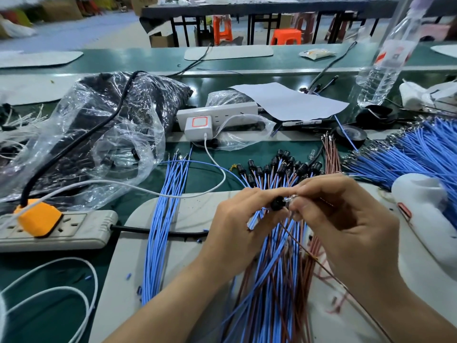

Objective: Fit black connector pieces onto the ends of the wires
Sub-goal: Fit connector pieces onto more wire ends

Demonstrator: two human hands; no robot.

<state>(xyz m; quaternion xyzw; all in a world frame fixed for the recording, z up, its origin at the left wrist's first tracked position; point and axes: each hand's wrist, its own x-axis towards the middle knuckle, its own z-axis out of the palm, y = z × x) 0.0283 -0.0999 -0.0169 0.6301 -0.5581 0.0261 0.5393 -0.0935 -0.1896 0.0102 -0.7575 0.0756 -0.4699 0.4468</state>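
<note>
Many fitted wires (284, 169) lay finished and many bare blue wires (408, 154) waited; left hand (237, 226) pinched a black connector (278, 203), right hand (346, 219) a brown wire (321, 266).

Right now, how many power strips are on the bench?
2: left strip, near, with an orange plug; centre strip, farther back, with a white charger. Clutter may hide more.
</note>
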